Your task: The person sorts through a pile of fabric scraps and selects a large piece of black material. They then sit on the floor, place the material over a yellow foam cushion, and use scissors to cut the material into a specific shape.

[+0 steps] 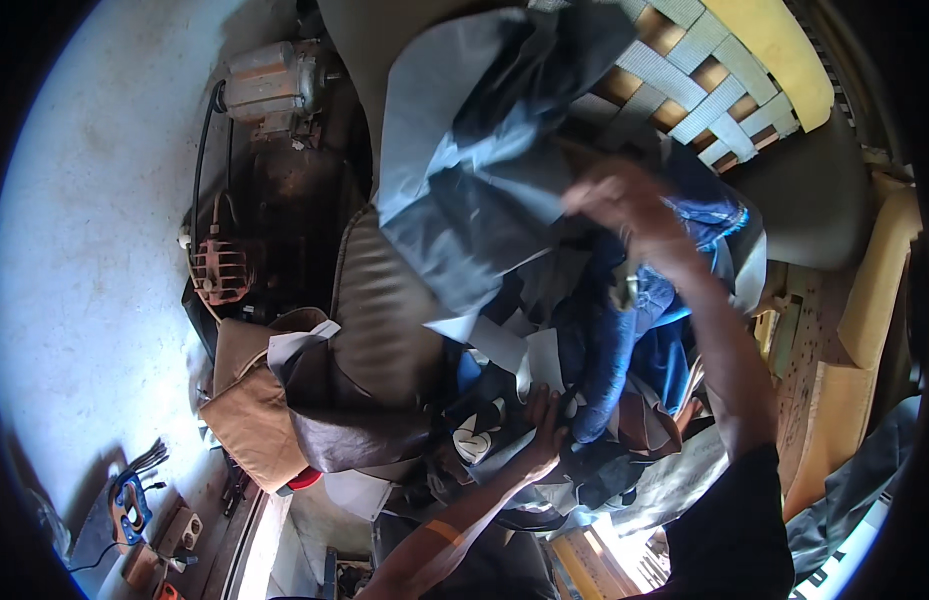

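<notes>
grey sheet (484, 215), upper centre: probably light, supple, best gripped along an edge. my right hand (624, 208), blurred, is beside it; my left hand (546, 428) touches scraps (500, 345), lower centre. i cannot tell whether either's fingers grip.

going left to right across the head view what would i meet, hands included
Blue-handled tool → silver motor → left hand → right hand → yellow piece at upper right.
</notes>
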`<state>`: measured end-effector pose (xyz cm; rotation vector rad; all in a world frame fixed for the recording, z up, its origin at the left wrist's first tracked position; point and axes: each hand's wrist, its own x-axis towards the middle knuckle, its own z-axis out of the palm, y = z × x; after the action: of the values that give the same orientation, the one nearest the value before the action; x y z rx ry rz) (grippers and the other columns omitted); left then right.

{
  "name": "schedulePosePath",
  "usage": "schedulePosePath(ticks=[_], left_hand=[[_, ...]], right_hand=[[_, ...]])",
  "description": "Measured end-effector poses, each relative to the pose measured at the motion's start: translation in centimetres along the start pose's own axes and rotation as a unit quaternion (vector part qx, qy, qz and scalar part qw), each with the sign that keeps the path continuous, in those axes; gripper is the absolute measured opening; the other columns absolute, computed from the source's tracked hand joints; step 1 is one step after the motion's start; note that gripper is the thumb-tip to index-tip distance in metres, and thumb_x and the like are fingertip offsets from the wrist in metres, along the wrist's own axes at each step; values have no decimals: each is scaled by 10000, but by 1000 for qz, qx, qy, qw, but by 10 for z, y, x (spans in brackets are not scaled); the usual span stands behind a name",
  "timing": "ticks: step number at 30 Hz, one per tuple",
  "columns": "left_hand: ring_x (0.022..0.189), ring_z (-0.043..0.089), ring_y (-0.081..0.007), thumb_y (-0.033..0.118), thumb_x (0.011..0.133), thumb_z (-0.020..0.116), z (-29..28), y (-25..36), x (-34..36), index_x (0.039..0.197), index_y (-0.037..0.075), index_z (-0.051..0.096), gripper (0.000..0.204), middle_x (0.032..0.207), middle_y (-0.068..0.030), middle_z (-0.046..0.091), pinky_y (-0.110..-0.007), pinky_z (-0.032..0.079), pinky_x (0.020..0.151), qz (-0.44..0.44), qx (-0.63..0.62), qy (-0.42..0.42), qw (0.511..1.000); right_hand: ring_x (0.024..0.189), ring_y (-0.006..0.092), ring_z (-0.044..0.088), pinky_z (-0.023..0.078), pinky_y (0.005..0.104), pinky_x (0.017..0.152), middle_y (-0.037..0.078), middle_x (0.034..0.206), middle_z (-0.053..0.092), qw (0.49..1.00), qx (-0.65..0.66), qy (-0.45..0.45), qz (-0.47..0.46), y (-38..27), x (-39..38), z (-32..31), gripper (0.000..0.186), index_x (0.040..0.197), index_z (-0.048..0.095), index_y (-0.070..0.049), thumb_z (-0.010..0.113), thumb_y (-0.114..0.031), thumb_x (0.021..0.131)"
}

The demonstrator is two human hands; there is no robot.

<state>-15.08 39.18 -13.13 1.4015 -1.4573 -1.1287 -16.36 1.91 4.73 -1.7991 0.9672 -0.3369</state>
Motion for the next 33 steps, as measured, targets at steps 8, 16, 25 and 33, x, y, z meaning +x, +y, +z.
schedulePosePath(ticks=[8,16,25,33], left_hand=[[1510,69,-485,105,1000,512,-1,6,-15,1554,-81,165,680,1620,-303,63,-547,151,1225,7,-22,-40,999],[1513,91,-464,99,977,560,-7,1,0,1553,-73,179,711,1616,-298,96,-527,144,1233,4,9,-63,998],[1475,145,-502,187,1025,465,-3,-6,0,1551,-87,170,662,1600,-333,114,-558,168,1210,16,49,-70,996],[1425,211,-542,192,1012,460,-8,-14,2,1490,-114,274,598,1534,-369,209,-596,217,1183,84,179,-144,970]], right_hand=[[1010,334,675,516,431,907,155,1134,693,775,-518,-252,261,226,-76,41,349,1238,660,-130,539,-365,1010],[1122,295,652,456,395,1016,125,1272,663,861,-369,-97,337,210,-94,27,353,1286,678,-176,565,-323,985],[1017,119,645,481,298,928,21,1105,714,935,162,289,128,50,-115,-76,316,1258,683,-63,635,-249,1007],[664,60,634,479,190,583,-27,878,702,910,232,342,26,-108,-88,-139,223,1123,668,-78,607,-270,1025]])
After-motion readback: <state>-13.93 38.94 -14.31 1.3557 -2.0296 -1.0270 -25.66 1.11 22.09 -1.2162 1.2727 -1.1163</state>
